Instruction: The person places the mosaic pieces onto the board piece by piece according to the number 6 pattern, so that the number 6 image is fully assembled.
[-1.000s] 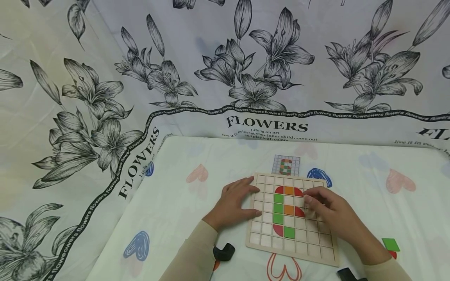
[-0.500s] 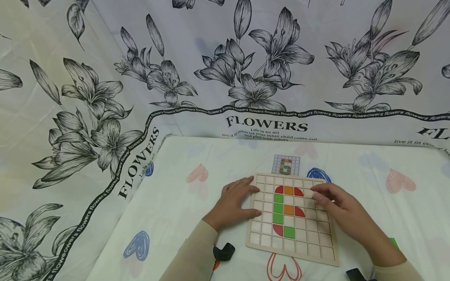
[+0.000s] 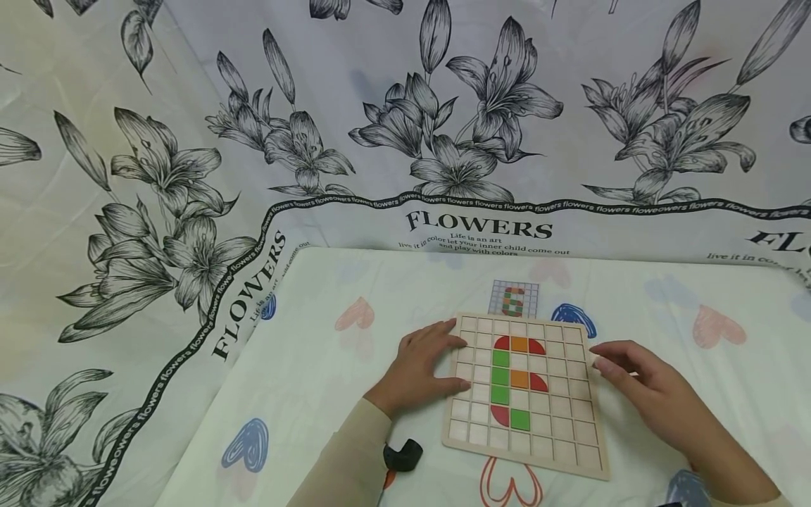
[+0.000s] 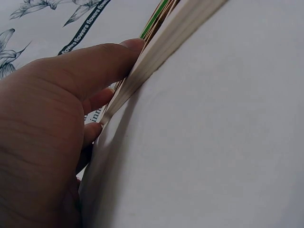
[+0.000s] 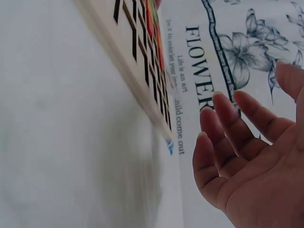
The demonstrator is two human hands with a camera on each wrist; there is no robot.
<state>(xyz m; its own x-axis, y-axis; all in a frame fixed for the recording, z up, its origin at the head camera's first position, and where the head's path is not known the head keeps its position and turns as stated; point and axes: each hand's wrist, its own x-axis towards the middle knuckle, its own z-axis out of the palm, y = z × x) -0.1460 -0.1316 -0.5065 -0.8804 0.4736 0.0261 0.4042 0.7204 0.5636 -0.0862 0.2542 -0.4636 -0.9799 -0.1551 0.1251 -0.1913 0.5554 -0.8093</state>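
Note:
A square wooden grid board (image 3: pixel 570 408) lies on the table with coloured tiles in some cells. Red quarter-round tiles flank an orange square tile (image 3: pixel 519 344) in the top row. Below runs a column of green square tiles (image 3: pixel 500 376), with another orange tile and red tile (image 3: pixel 539 382) beside it. A red quarter-round (image 3: pixel 500 415) and a green tile (image 3: pixel 520 420) sit lowest. My left hand (image 3: pixel 415 366) rests its thumb and fingertips against the board's left edge. Just off the right edge, my right hand (image 3: pixel 652 387) hovers with loosely bent fingers; the right wrist view shows its palm (image 5: pixel 261 190) bare.
Behind the board lies a small pattern card (image 3: pixel 513 298) with a coloured figure on a grid. A black curved object (image 3: pixel 403 455) shows beside the left forearm. The heart-print table cloth (image 3: pixel 640 296) meets a hanging flower-print cloth (image 3: pixel 380 141) at the back.
My right hand has drawn away rightward from the top-row red tile to beyond the board's edge. Loose green and red tiles at the right are now hidden behind its forearm. My left hand stays put.

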